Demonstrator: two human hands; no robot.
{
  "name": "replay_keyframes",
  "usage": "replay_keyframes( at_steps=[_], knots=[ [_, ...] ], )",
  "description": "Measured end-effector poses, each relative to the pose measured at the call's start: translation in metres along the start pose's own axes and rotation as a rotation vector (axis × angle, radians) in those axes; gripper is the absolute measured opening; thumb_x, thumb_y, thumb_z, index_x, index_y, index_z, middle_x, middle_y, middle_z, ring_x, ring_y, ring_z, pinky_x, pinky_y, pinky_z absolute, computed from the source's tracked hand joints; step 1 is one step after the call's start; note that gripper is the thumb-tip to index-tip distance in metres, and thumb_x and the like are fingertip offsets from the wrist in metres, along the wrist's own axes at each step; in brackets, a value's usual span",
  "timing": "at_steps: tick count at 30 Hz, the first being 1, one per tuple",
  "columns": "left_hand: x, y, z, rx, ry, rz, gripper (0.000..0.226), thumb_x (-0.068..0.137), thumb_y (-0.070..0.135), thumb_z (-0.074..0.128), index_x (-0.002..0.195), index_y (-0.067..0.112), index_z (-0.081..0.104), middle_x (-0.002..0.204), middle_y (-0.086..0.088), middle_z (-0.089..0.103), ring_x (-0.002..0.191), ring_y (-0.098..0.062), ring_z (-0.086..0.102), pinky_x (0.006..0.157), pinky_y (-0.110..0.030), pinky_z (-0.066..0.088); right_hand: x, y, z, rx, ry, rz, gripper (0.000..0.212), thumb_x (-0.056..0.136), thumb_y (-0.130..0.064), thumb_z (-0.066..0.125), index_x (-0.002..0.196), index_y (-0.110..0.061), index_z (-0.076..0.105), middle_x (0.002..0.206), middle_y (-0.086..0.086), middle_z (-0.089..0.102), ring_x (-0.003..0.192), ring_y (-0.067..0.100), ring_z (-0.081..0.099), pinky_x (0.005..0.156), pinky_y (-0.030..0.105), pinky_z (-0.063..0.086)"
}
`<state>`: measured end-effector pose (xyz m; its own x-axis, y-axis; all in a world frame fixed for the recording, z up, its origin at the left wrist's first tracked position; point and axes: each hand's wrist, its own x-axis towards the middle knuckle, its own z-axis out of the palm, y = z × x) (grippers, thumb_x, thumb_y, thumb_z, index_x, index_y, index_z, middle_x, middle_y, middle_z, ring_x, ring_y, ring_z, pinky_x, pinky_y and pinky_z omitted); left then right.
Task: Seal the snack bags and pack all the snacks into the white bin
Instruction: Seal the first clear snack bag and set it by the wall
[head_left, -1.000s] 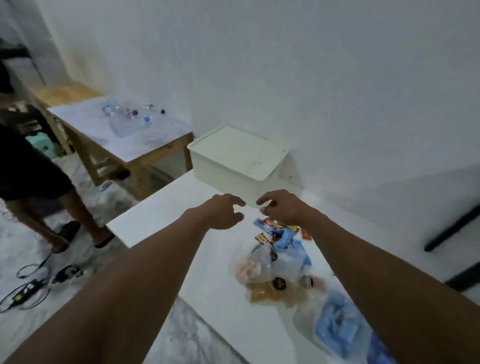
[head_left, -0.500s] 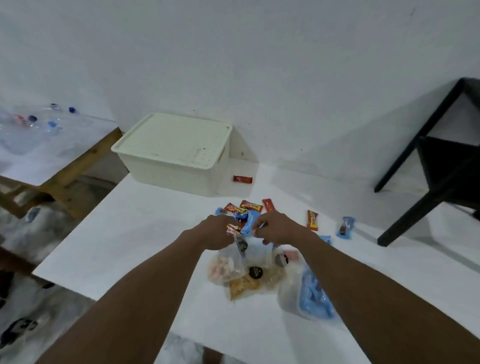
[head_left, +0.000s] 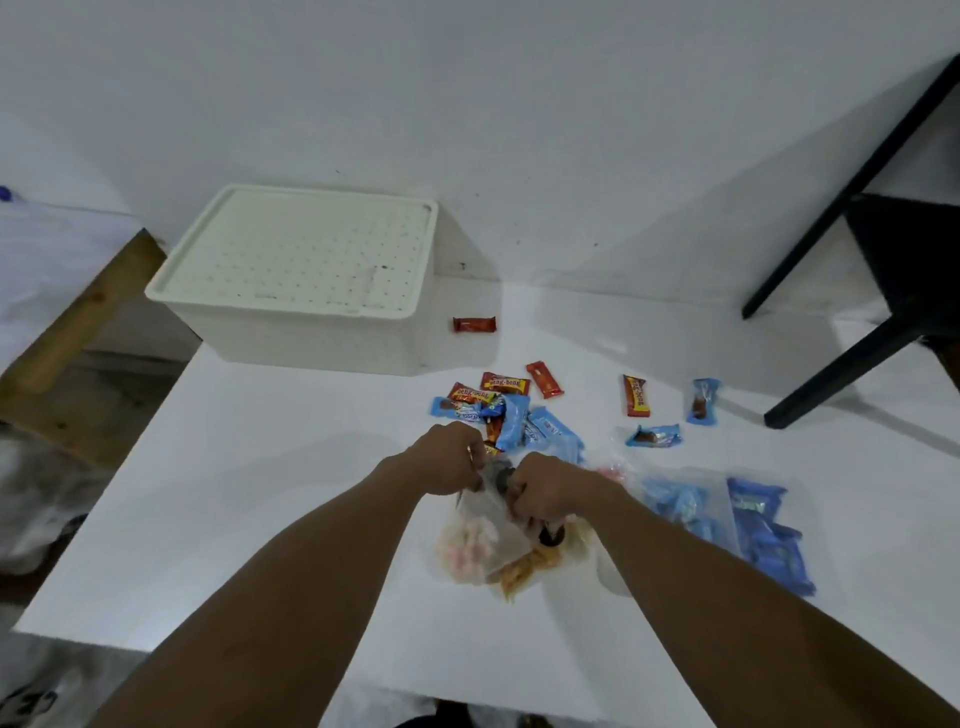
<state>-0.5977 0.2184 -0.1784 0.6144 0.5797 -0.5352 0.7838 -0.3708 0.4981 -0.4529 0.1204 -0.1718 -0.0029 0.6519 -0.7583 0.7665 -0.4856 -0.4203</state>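
snack bags first: i've got both hands on the clear bag (head_left: 480, 525) of pale pink and white snacks, sitting near the front edge of the white table (head_left: 249, 467). my left hand (head_left: 451, 460) and right hand (head_left: 550, 488) are each closed on the bag's top edge, pinching it from either side, close together. so by my read i'm on the sealing step, and on the first bag at that. a second clear bag of orange snacks (head_left: 530, 569) lies just beside it, partly under, and a bag of blue packets (head_left: 727, 519) sits to the right. loose wrapped bars (head_left: 506, 384) are scattered between me and the white bin (head_left: 306, 291), which stands at the back against the wall with its lid on. next i'd need to press the strip shut along its whole width, then get that lid off before anything goes in.
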Motion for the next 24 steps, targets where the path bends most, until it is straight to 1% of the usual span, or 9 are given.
replay_keyframes(
  at_steps=[3,5,7,9,11,14,17,20,24],
  knots=[
    [0.001,-0.004,-0.026,-0.082,-0.163,-0.016,0.017,0.078,0.016,0.082,0.09,0.013,0.071,0.081,-0.002,0.072,0.076,-0.015,0.071,0.06,-0.021,0.048,-0.003,-0.013,-0.016,0.101,-0.078,0.011,0.024,0.084,-0.009,0.066,0.104,0.005,0.069,0.092,0.014,0.075,0.079,0.025,0.072,0.08,0.038,0.06],
    [-0.005,-0.004,-0.052,-0.114,-0.264,-0.042,0.016,0.083,0.017,0.074,0.098,0.012,0.074,0.091,-0.002,0.078,0.085,-0.014,0.076,0.066,-0.025,0.051,-0.007,-0.023,-0.032,0.143,-0.069,0.013,0.019,0.085,-0.011,0.068,0.099,0.001,0.068,0.083,0.01,0.07,0.073,0.022,0.068,0.07,0.035,0.058],
    [-0.01,0.0,-0.081,-0.141,-0.288,-0.05,0.017,0.084,0.02,0.073,0.099,0.015,0.077,0.091,0.002,0.079,0.089,-0.012,0.076,0.079,-0.031,0.055,-0.015,-0.036,-0.051,0.216,-0.034,0.003,0.021,0.086,-0.012,0.068,0.104,-0.001,0.069,0.078,0.008,0.065,0.066,0.017,0.062,0.058,0.028,0.053],
    [-0.015,0.005,-0.111,-0.185,-0.265,-0.038,0.016,0.084,0.021,0.074,0.099,0.015,0.077,0.086,0.004,0.078,0.089,-0.014,0.076,0.088,-0.036,0.055,-0.023,-0.05,-0.076,0.245,0.009,-0.026,0.022,0.086,-0.011,0.068,0.105,-0.001,0.07,0.077,0.008,0.066,0.063,0.015,0.062,0.053,0.025,0.05],
    [-0.017,0.011,-0.14,-0.233,-0.205,-0.008,0.015,0.085,0.018,0.074,0.099,0.015,0.076,0.088,0.001,0.078,0.09,-0.018,0.076,0.091,-0.039,0.055,-0.032,-0.064,-0.104,0.229,0.055,-0.059,0.016,0.084,-0.009,0.067,0.098,-0.004,0.072,0.078,0.009,0.067,0.063,0.015,0.063,0.054,0.023,0.05],
    [-0.018,0.022,-0.181,-0.336,-0.08,0.046,0.015,0.085,0.017,0.075,0.099,0.012,0.076,0.09,-0.004,0.076,0.084,-0.019,0.075,0.085,-0.037,0.056,-0.047,-0.08,-0.146,0.187,0.143,-0.107,0.014,0.083,-0.009,0.069,0.096,-0.006,0.075,0.076,0.007,0.069,0.065,0.015,0.065,0.06,0.024,0.049],
    [-0.02,0.036,-0.213,-0.415,0.017,0.113,0.011,0.086,0.016,0.074,0.096,0.011,0.075,0.086,-0.003,0.074,0.082,-0.021,0.074,0.076,-0.032,0.054,-0.066,-0.092,-0.185,0.154,0.279,-0.161,0.016,0.084,-0.019,0.073,0.097,-0.009,0.076,0.075,0.0,0.07,0.068,0.013,0.066,0.06,0.024,0.05],
    [-0.024,0.05,-0.24,-0.45,0.077,0.19,0.015,0.084,0.016,0.076,0.097,0.008,0.075,0.084,-0.001,0.074,0.083,-0.021,0.074,0.076,-0.032,0.055,-0.084,-0.104,-0.217,0.142,0.4,-0.232,0.022,0.085,-0.026,0.074,0.098,-0.008,0.074,0.077,-0.002,0.068,0.071,0.012,0.064,0.062,0.026,0.051],
    [-0.029,0.071,-0.271,-0.456,0.148,0.283,0.023,0.081,0.021,0.081,0.098,0.007,0.075,0.081,-0.002,0.075,0.082,-0.019,0.074,0.082,-0.033,0.057,-0.107,-0.116,-0.249,0.169,0.528,-0.301,0.022,0.088,-0.027,0.072,0.097,-0.006,0.072,0.08,-0.003,0.063,0.074,0.013,0.059,0.065,0.026,0.049]
  ],
)
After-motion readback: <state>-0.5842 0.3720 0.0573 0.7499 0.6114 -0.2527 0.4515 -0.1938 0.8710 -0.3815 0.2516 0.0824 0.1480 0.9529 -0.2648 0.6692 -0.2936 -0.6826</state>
